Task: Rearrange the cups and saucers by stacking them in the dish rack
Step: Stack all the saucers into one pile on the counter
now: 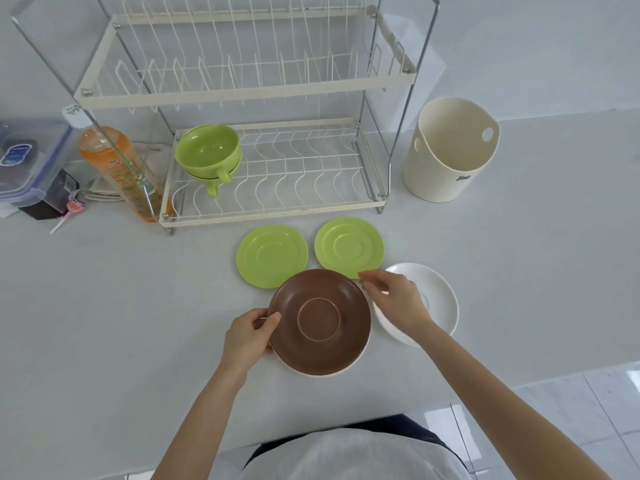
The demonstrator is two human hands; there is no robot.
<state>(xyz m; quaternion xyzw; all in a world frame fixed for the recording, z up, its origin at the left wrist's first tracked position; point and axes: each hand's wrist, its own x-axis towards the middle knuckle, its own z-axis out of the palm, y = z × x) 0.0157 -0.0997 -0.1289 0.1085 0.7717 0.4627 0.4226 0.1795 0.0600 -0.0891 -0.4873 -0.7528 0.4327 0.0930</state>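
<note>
Hands flank brown saucer [320, 322]: left hand [250, 336] pinching rim, right hand [394, 299] loose.

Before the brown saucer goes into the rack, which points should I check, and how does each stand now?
1. Left hand grips the brown saucer at its left rim: ok.
2. Right hand is on the saucer: not ok, it hovers open beside the right rim, over the white saucer.
3. Lower tier of the rack has free slots: ok, only the two stacked green cups sit at its left end.
4. Upper tier free: ok.
5. Path to the rack: not ok, two green saucers lie between.
6. Something pale shows under the brown saucer's near rim; whether it is another saucer: cannot tell.
</note>
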